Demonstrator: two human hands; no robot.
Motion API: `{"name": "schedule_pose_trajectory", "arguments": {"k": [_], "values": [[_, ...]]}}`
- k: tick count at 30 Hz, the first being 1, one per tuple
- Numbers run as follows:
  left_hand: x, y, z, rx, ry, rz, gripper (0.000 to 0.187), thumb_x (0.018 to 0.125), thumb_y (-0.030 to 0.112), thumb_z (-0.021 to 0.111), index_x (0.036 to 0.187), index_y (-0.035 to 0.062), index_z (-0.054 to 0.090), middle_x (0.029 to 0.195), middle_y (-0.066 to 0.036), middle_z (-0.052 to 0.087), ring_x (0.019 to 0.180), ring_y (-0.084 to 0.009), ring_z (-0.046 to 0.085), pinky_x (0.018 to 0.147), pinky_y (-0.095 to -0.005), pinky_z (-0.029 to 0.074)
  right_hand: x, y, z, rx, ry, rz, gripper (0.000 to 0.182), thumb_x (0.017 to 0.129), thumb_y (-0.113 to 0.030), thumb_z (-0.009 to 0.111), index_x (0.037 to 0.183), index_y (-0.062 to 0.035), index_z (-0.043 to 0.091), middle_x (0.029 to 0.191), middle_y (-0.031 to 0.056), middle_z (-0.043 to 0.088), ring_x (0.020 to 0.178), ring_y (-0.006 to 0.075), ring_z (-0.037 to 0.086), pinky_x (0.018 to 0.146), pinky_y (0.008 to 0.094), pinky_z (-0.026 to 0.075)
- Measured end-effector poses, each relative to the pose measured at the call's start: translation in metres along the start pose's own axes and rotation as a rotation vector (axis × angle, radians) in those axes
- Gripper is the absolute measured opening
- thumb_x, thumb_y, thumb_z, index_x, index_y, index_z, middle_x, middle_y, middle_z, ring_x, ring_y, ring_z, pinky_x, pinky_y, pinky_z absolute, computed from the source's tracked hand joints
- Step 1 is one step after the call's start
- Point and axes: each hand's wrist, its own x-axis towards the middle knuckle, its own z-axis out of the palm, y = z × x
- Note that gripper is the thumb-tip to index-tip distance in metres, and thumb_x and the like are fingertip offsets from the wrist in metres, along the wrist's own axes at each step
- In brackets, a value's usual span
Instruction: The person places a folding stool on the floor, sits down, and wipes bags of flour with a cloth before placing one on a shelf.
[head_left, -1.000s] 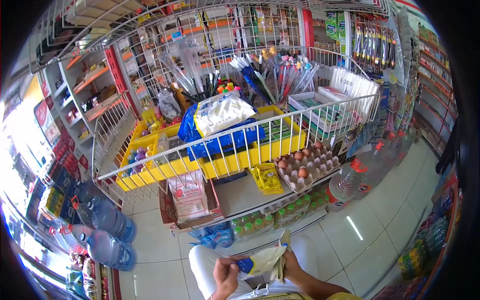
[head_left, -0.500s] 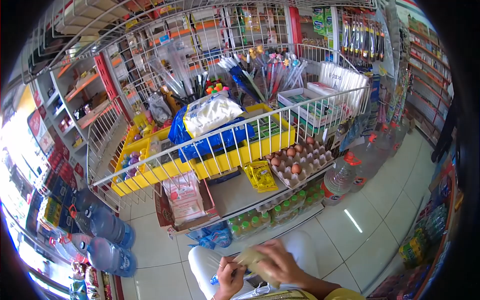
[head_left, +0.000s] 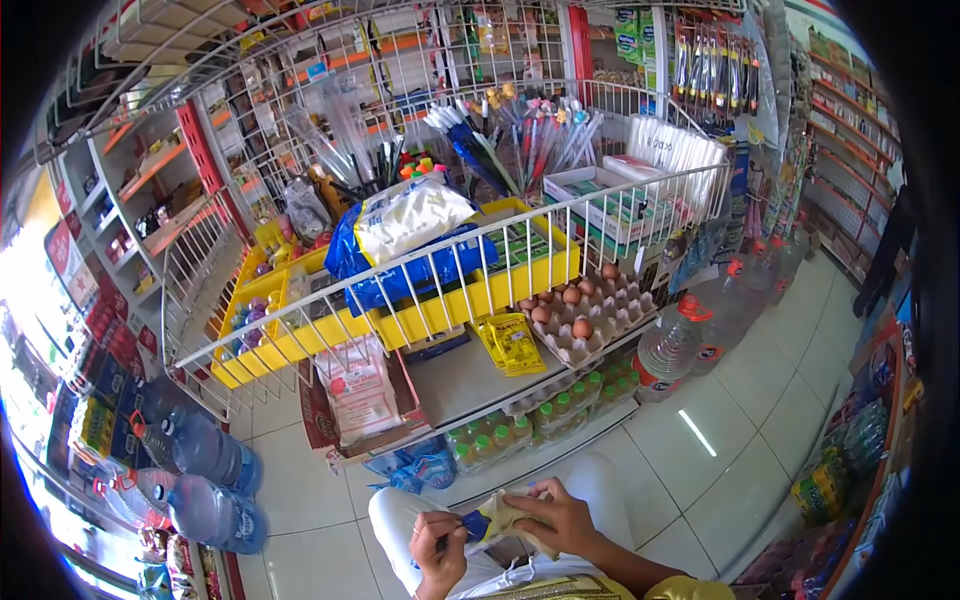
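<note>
My left hand [head_left: 437, 545] is closed low in the view, thumb and fingers pinched at the edge of a small blue piece [head_left: 477, 524]. My right hand [head_left: 558, 518] bends over a crumpled cream cloth-like piece [head_left: 498, 510], its fingers gripping the top and side. The cream piece meets the blue one between the hands, above my lap; I cannot tell whether they are one thing. White trousers [head_left: 395, 515] show beneath both hands.
A wire basket [head_left: 450, 262] ahead holds yellow trays [head_left: 440, 318], a blue-and-white packet [head_left: 415, 225] and pens. Below it are an egg tray [head_left: 600, 325], yellow sachets [head_left: 512, 343] and green-capped bottles [head_left: 500, 437]. Large water bottles [head_left: 215, 512] stand left, red-capped bottles [head_left: 678, 345] right.
The blue piece, earlier beside my left hand, now shows between both hands. My right hand and the cream piece, blurred before, are sharper and spread wider. The view has shifted slightly.
</note>
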Motion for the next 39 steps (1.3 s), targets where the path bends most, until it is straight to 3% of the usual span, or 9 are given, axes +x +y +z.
{"name": "schedule_pose_trajectory", "arguments": {"k": [5, 8, 11, 16, 18, 25, 36, 38, 39], "values": [[0.003, 0.007, 0.005, -0.035, -0.098, 0.059, 0.017, 0.067, -0.01, 0.063, 0.076, 0.0012, 0.054, 0.077, -0.013, 0.061, 0.069, -0.0225, 0.06, 0.061, -0.0294, 0.046, -0.017, 0.041, -0.003, -0.091, 0.051, 0.211, 0.045, 0.076, -0.026, 0.072, 0.119, -0.0234, 0.06, 0.092, 0.0059, 0.053, 0.074, 0.0194, 0.059, 0.067, 0.03, 0.05], [0.003, 0.014, 0.005, 0.069, -0.139, 0.046, 0.014, 0.068, -0.006, 0.06, 0.075, 0.0041, 0.053, 0.075, -0.012, 0.053, 0.067, -0.0298, 0.049, 0.059, -0.0386, 0.038, -0.02, 0.05, -0.004, -0.045, 0.19, 0.283, 0.042, 0.077, -0.023, 0.071, 0.117, -0.0141, 0.06, 0.092, 0.007, 0.055, 0.078, 0.0193, 0.059, 0.071, 0.0303, 0.049], [-0.007, -0.001, 0.004, -0.025, -0.12, 0.041, 0.018, 0.067, -0.011, 0.064, 0.077, 0.0011, 0.055, 0.078, -0.013, 0.061, 0.069, -0.0221, 0.061, 0.061, -0.0289, 0.047, -0.015, 0.039, -0.009, 0.621, 0.411, 0.367, 0.035, 0.08, -0.014, 0.067, 0.109, 0.0015, 0.056, 0.098, 0.0093, 0.056, 0.086, 0.0182, 0.056, 0.077, 0.0301, 0.045], [-0.011, -0.002, 0.014, -0.086, -0.268, 0.043, 0.016, 0.068, -0.01, 0.066, 0.079, -0.0002, 0.06, 0.078, -0.012, 0.061, 0.069, -0.0213, 0.061, 0.061, -0.0287, 0.048, 0.0, 0.011, -0.015, 0.593, 0.151, 0.001, 0.037, 0.079, -0.01, 0.063, 0.113, 0.0024, 0.053, 0.109, 0.0112, 0.052, 0.101, 0.0209, 0.051, 0.089, 0.033, 0.04], [-0.013, -0.004, 0.014, -0.087, -0.269, 0.054, 0.017, 0.067, -0.012, 0.064, 0.079, -0.0007, 0.061, 0.077, -0.011, 0.061, 0.068, -0.0216, 0.06, 0.059, -0.0284, 0.047, 0.014, -0.01, -0.014, 0.448, 0.063, -0.199, 0.044, 0.077, -0.017, 0.071, 0.117, -0.0049, 0.058, 0.101, 0.01, 0.054, 0.095, 0.0226, 0.056, 0.082, 0.0301, 0.044], [-0.021, -0.013, 0.007, -0.057, -0.196, -0.008, 0.016, 0.067, -0.011, 0.062, 0.077, 0.0, 0.058, 0.076, -0.011, 0.059, 0.065, -0.0215, 0.057, 0.057, -0.0282, 0.045, 0.005, -0.007, 0.0, 0.285, -0.077, -0.121, 0.045, 0.076, -0.03, 0.072, 0.118, -0.0173, 0.062, 0.098, 0.0059, 0.055, 0.081, 0.0149, 0.061, 0.071, 0.0283, 0.05], [-0.004, -0.002, 0.009, -0.088, -0.203, 0.001, 0.015, 0.071, -0.012, 0.06, 0.079, -0.0002, 0.055, 0.078, -0.012, 0.059, 0.068, -0.0204, 0.058, 0.061, -0.0274, 0.046, -0.034, 0.104, 0.024, 0.02, 0.13, 0.221, 0.039, 0.079, -0.035, 0.07, 0.11, -0.0122, 0.064, 0.088, 0.0046, 0.057, 0.078, 0.0193, 0.06, 0.07, 0.0287, 0.049], [-0.006, -0.004, 0.01, -0.206, 0.039, -0.181, 0.012, 0.074, -0.012, 0.054, 0.079, -0.0012, 0.052, 0.082, -0.012, 0.055, 0.073, -0.0188, 0.054, 0.067, -0.0276, 0.046, -0.044, 0.135, 0.042, 0.8, 0.256, 0.739, 0.037, 0.086, -0.031, 0.063, 0.113, -0.006, 0.06, 0.087, 0.0059, 0.058, 0.079, 0.0184, 0.058, 0.071, 0.031, 0.048], [-0.002, -0.003, 0.011, -0.242, 0.09, -0.214, 0.01, 0.078, -0.011, 0.049, 0.081, -0.001, 0.049, 0.086, -0.011, 0.05, 0.078, -0.0176, 0.051, 0.073, -0.0284, 0.044, -0.036, 0.12, 0.037, 1.09, 0.359, 0.948, 0.053, 0.087, -0.05, 0.054, 0.113, -0.0033, 0.055, 0.085, 0.0066, 0.059, 0.071, 0.0192, 0.058, 0.067, 0.0327, 0.05]]}}
